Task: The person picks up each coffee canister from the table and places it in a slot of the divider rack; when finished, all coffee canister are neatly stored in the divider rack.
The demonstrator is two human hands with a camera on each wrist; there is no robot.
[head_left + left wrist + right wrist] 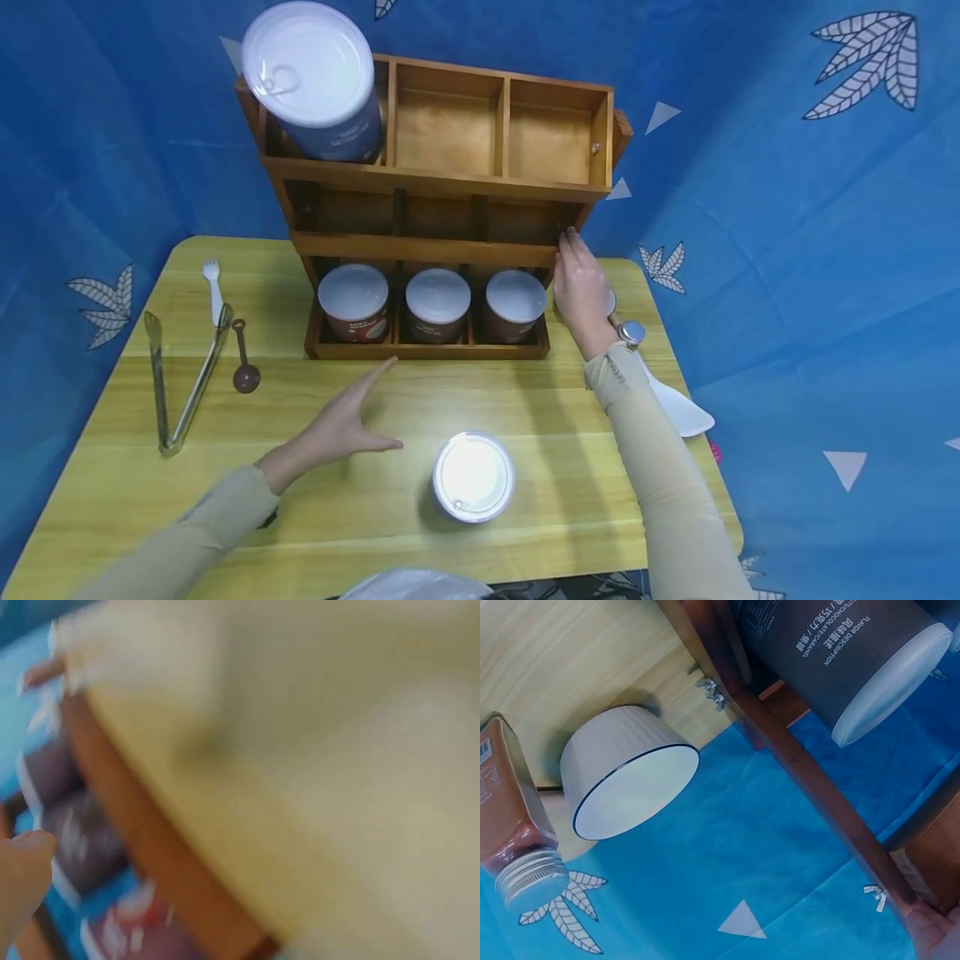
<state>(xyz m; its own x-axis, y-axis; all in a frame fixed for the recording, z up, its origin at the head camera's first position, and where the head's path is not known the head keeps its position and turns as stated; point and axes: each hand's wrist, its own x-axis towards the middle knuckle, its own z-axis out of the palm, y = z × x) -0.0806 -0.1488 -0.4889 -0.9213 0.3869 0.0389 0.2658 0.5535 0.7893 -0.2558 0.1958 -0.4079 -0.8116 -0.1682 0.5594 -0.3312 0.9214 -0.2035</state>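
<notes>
A three-tier wooden rack (450, 250) stands at the back of the table. My right hand (581, 287) grips its right side post beside the middle tier; in the right wrist view the fingers (930, 926) lie against the wood. My left hand (341, 425) hovers over the table with thumb and fingers spread, holding nothing. To its right stands a white-lidded can (474, 477). A large blue can (330, 125) sits in the rack's top left compartment. Along the bottom tier are three dark cans with whitish lids: left (360, 321), middle (437, 308) and right (515, 308).
Metal tongs (197, 396), a white fork (213, 292) and a brown measuring spoon (243, 371) lie at left. Right of the rack are a white bowl (619, 761) with a dark rim, a brown bottle (510, 802) with a silver cap, and a white spoon (678, 408). Blue cloth (787, 292) hangs around.
</notes>
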